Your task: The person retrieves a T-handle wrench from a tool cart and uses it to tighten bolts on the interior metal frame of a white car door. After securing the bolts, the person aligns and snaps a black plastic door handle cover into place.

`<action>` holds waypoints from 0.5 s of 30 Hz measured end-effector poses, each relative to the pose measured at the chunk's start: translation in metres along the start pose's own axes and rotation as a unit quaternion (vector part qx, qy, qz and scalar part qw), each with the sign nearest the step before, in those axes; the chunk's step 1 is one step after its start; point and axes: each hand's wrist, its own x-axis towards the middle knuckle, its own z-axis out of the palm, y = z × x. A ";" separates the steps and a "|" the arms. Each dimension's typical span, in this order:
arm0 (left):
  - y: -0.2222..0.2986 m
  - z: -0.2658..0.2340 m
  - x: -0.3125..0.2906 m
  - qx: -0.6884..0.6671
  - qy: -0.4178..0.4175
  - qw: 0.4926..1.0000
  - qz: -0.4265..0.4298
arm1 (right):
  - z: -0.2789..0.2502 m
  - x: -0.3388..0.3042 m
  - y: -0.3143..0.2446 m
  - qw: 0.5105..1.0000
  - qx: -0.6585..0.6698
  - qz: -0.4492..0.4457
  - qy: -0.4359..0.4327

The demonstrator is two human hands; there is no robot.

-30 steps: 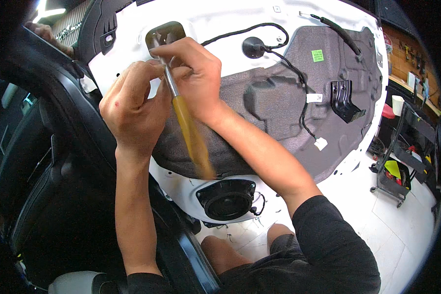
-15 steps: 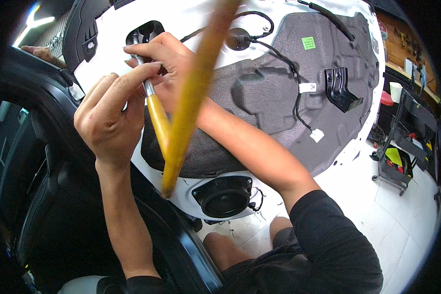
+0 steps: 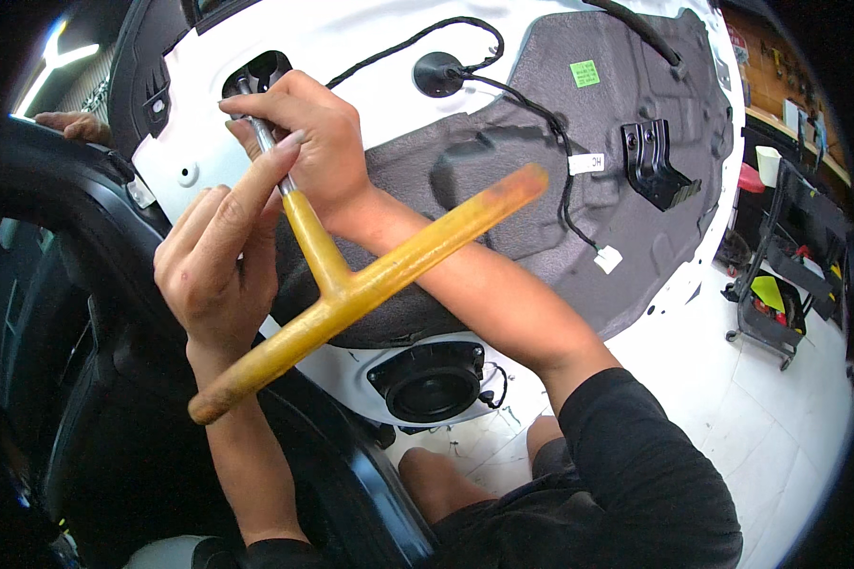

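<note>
A T-handle wrench (image 3: 337, 294) with a yellow handle and a bright metal shaft leans into the dark handle recess (image 3: 273, 66) of a white car door. My right hand (image 3: 318, 142) is closed round the shaft close to the recess, thumb and fingers on opposite sides. Lower on the shaft, my left hand (image 3: 218, 266) is curled, with its longest-reaching finger laid against the metal. The yellow crossbar slants over my left wrist and my right forearm. The shaft's tip is lost in the recess, so what it meets is hidden.
Grey insulation (image 3: 512, 228) covers the door panel (image 3: 380, 57), crossed by a black cable (image 3: 565, 152). A black bracket (image 3: 655, 166) and a speaker (image 3: 434, 384) are on the door. The car's dark frame (image 3: 76, 199) is at left, a tool trolley (image 3: 778, 256) at right. Another hand (image 3: 76, 125) rests at upper left.
The wrench's yellow crossbar has turned from nearly upright to a slant from lower left to upper right. Both hands stay at the shaft, and the view has shifted slightly.
</note>
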 end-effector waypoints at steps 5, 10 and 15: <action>0.002 -0.009 0.008 0.004 -0.023 1.000 -0.006 | 0.004 -0.003 0.001 1.000 -0.010 -0.013 0.004; 0.001 -0.003 0.014 -0.008 -0.056 0.998 -0.013 | 0.004 -0.003 0.006 0.999 -0.032 -0.015 0.001; 0.006 -0.009 0.005 0.067 0.009 0.997 -0.046 | 0.005 -0.003 -0.003 0.999 -0.029 -0.025 0.013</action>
